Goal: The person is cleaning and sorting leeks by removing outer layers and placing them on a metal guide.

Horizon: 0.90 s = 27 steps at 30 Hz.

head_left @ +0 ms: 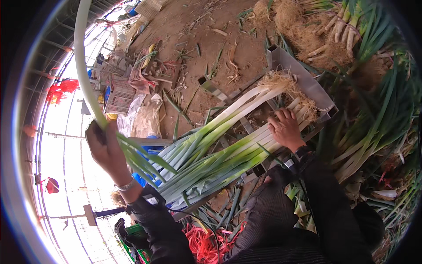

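Observation:
My left hand (105,152) is raised at the left and closed round a single long green onion (83,57). Its white stalk rises past the top edge of the picture, and its green leaves trail down toward the pile. My right hand (286,130) lies over the white stalks of a row of green onions (246,147), fingers curled onto them just below the roots. These onions rest side by side on a metal rack (303,79), their hairy roots (281,81) near its upright end plate and their leaves toward the lower left.
More green onions (373,127) are heaped at the right, with rooty bunches (347,31) at the far right. Red plastic strips (206,244) lie near my legs, beside a green crate (136,242). A plastic crate (118,94) and a crumpled sack (147,116) stand on the dirt floor.

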Each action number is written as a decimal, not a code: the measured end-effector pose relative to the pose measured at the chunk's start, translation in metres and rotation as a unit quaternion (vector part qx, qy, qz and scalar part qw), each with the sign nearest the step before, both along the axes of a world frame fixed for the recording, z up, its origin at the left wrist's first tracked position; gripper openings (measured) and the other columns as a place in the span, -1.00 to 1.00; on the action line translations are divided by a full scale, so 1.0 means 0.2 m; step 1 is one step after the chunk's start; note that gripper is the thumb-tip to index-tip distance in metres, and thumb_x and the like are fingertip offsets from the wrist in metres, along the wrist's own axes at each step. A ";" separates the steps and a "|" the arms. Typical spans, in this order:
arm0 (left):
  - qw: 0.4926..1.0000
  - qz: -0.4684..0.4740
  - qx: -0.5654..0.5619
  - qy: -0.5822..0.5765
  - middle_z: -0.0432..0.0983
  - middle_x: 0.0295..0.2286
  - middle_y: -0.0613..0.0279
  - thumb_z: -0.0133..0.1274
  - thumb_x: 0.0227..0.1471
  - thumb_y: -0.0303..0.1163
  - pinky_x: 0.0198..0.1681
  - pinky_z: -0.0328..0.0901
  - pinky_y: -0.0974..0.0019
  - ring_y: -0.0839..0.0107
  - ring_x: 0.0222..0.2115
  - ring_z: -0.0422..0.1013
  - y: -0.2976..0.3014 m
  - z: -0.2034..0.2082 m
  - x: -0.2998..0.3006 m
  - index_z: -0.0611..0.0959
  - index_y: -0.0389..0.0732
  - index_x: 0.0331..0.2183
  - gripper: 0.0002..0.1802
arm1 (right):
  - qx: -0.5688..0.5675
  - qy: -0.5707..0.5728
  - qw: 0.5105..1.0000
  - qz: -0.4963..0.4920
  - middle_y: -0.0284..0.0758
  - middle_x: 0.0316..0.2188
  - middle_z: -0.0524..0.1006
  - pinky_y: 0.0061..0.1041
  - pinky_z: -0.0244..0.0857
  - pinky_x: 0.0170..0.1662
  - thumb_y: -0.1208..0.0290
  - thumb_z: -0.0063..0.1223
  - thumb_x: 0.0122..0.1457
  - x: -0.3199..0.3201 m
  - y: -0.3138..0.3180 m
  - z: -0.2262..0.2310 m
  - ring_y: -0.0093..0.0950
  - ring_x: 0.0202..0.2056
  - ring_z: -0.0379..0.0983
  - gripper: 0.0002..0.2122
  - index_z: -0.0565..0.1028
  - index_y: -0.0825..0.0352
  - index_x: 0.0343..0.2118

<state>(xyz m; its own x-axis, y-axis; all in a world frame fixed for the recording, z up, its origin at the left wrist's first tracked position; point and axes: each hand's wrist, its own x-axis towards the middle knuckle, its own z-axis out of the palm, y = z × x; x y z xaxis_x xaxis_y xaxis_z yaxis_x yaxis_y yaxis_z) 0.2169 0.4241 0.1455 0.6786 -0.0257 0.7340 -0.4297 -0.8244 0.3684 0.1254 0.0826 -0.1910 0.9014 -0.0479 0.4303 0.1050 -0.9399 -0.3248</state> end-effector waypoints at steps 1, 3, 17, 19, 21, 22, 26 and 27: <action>0.999 -0.037 -0.010 0.021 0.49 -0.27 0.16 0.11 0.13 -0.34 -0.23 0.30 0.39 0.46 -0.33 0.39 -0.02 0.04 0.01 0.49 -0.42 -0.08 -0.60 | 0.008 -0.007 1.000 0.002 -0.32 -0.21 0.41 -0.18 0.01 0.18 0.27 0.04 0.08 0.00 0.00 0.00 -0.29 0.02 0.25 -0.88 0.50 0.15 -0.36; 0.980 -0.135 -0.079 0.125 0.53 -0.36 0.23 0.12 0.09 -0.43 -0.33 0.26 0.51 0.58 -0.42 0.38 -0.06 0.14 0.05 0.54 -0.39 -0.10 -0.66 | 0.024 -0.004 1.000 0.004 -0.31 -0.21 0.41 -0.17 0.02 0.18 0.28 0.04 0.06 0.00 0.01 0.00 -0.28 0.02 0.25 -0.87 0.50 0.16 -0.35; 0.935 -0.221 -0.083 0.263 0.59 -0.32 0.27 0.28 -0.01 -0.37 -0.26 0.33 0.48 0.57 -0.36 0.45 -0.31 0.36 0.52 0.59 -0.36 -0.11 -0.57 | 0.012 -0.035 0.999 0.000 -0.29 -0.22 0.41 -0.15 0.04 0.17 0.28 0.05 0.04 0.00 0.01 0.02 -0.27 0.02 0.26 -0.86 0.49 0.17 -0.36; 0.932 -0.269 -0.042 0.241 0.59 -0.31 0.26 0.28 -0.01 -0.38 -0.25 0.34 0.48 0.56 -0.34 0.46 -0.36 0.40 0.51 0.59 -0.36 -0.11 -0.57 | 0.015 -0.028 0.999 0.005 -0.29 -0.21 0.41 -0.15 0.04 0.17 0.28 0.05 0.04 0.00 0.01 0.02 -0.27 0.02 0.25 -0.86 0.49 0.17 -0.35; 0.942 -0.250 0.037 0.222 0.60 -0.26 0.20 0.28 -0.03 -0.42 -0.19 0.35 0.48 0.55 -0.28 0.48 -0.40 0.42 0.47 0.57 -0.38 -0.08 -0.55 | 0.003 -0.022 1.000 -0.003 -0.28 -0.19 0.41 -0.16 0.03 0.18 0.27 0.06 0.04 0.00 0.00 0.01 -0.25 0.02 0.25 -0.84 0.50 0.18 -0.34; 0.940 -0.252 0.080 0.214 0.58 -0.19 0.14 0.28 -0.06 -0.49 -0.13 0.34 0.48 0.53 -0.22 0.47 -0.42 0.41 0.44 0.56 -0.40 -0.08 -0.54 | -0.003 -0.018 1.000 -0.004 -0.28 -0.19 0.41 -0.16 0.03 0.18 0.27 0.06 0.04 0.00 0.00 0.01 -0.25 0.02 0.25 -0.84 0.50 0.18 -0.34; 0.884 -0.319 0.095 0.328 0.55 -0.22 0.24 0.25 -0.12 -0.58 -0.17 0.34 0.44 0.50 -0.24 0.47 -0.44 0.07 0.27 0.61 -0.23 -0.10 -0.55 | 0.008 -0.016 1.000 -0.005 -0.29 -0.17 0.42 -0.17 0.02 0.18 0.24 0.04 0.06 0.00 -0.01 -0.01 -0.26 0.03 0.24 -0.83 0.50 0.17 -0.32; 0.873 -0.305 0.144 0.352 0.54 -0.27 0.26 0.25 -0.15 -0.60 -0.18 0.34 0.42 0.49 -0.27 0.47 -0.43 -0.05 0.23 0.61 -0.21 -0.13 -0.56 | 0.005 -0.006 1.000 -0.009 -0.29 -0.16 0.43 -0.17 0.02 0.18 0.23 0.04 0.07 0.00 -0.01 -0.02 -0.26 0.04 0.24 -0.82 0.50 0.17 -0.32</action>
